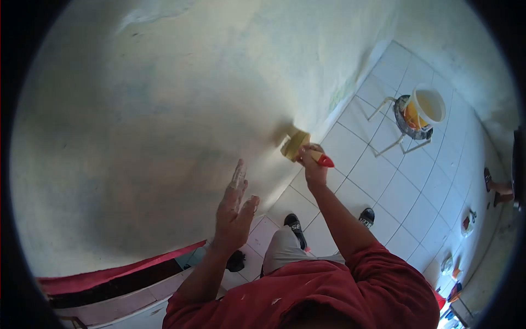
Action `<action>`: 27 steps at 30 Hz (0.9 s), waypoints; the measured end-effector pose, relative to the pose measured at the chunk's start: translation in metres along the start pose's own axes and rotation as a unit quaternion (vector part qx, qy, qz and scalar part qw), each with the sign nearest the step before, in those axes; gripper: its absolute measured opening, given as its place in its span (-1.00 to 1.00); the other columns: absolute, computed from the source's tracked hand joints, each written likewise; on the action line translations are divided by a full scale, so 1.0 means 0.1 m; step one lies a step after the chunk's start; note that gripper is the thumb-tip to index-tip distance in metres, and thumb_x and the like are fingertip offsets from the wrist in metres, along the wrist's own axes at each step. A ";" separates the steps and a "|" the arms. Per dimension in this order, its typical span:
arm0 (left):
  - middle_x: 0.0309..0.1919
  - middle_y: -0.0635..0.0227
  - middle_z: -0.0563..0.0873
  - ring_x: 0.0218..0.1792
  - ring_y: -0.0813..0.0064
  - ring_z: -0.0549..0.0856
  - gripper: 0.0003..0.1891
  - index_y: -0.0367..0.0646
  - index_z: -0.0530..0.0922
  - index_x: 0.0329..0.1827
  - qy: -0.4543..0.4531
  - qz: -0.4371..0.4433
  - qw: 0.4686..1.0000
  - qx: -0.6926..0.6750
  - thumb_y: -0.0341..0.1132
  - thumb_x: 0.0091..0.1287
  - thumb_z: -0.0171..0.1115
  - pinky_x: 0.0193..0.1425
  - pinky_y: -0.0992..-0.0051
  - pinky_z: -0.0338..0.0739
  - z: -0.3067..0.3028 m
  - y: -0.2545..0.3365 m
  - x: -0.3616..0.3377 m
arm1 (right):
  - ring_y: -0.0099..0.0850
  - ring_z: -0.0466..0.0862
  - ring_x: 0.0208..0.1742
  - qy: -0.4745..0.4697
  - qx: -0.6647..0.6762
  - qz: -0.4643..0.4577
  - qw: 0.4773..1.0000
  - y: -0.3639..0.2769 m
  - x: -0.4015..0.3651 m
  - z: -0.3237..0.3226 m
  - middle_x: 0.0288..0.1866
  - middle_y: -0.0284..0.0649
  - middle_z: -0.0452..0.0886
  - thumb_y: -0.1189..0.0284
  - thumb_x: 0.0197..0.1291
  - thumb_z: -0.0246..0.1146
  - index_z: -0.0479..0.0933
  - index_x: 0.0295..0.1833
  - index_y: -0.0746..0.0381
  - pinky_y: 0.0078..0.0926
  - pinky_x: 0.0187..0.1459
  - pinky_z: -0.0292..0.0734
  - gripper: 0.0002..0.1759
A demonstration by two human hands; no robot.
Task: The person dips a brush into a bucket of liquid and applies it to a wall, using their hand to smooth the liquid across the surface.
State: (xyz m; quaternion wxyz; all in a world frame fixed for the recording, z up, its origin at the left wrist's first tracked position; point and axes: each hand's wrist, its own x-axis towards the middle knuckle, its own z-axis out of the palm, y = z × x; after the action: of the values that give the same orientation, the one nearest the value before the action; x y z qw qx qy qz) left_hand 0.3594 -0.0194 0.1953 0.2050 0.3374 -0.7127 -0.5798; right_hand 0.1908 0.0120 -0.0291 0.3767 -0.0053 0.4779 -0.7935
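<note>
My right hand (313, 169) is closed around the handle of a wide paintbrush (296, 145); the handle's red end points away from the wall. The yellowish bristles are at the pale, patchy wall (164, 126), though whether they touch it is hard to tell. To the left, my left hand (235, 211) is raised near the wall with its fingers apart and whitish smears on them. It holds nothing.
A white bucket (429, 105) stands on a round stool (405, 118) on the tiled floor (372, 156). At lower left, a red cloth (126, 270) edges a ledge. Another person's legs (501, 189) show at far right, with small items below.
</note>
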 end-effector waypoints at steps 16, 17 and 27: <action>0.42 -0.07 0.35 0.48 0.18 0.30 -0.40 -0.36 0.26 0.44 -0.043 -0.025 0.987 0.153 -0.26 0.39 0.15 0.52 0.36 0.14 -0.80 0.15 -0.82 | -0.29 0.60 0.06 -0.272 -0.051 -0.403 0.872 -2.12 -1.32 1.35 -0.04 -0.21 0.52 0.57 0.28 0.23 0.44 0.00 0.33 -0.23 0.04 0.66 -0.79; 0.42 -0.07 0.35 0.48 0.18 0.30 -0.40 -0.36 0.26 0.44 -0.036 -0.026 0.988 0.149 -0.26 0.39 0.15 0.52 0.36 0.14 -0.84 0.14 -0.85 | -0.29 0.60 0.06 -0.280 -0.053 -0.400 0.871 -2.13 -1.38 1.27 -0.04 -0.21 0.52 0.57 0.28 0.23 0.44 0.00 0.33 -0.23 0.04 0.66 -0.79; 0.40 0.02 0.38 0.44 0.10 0.34 -0.52 -0.25 0.45 0.32 0.117 0.125 0.944 0.283 -0.29 0.35 0.17 0.47 0.28 0.25 -0.82 0.09 -1.22 | -0.24 0.69 -0.02 -0.438 -0.436 -0.303 0.726 -1.62 -1.59 0.64 -0.09 -0.09 0.67 0.53 0.14 0.35 0.61 -0.12 0.23 -0.38 0.03 0.58 -0.83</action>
State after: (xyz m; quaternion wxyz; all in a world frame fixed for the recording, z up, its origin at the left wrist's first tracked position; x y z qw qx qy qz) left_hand 0.4968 0.0125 0.2360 0.2537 0.3553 -0.8549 -0.2802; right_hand 0.2319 0.1020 0.1853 0.2400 -0.6603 0.5260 -0.4793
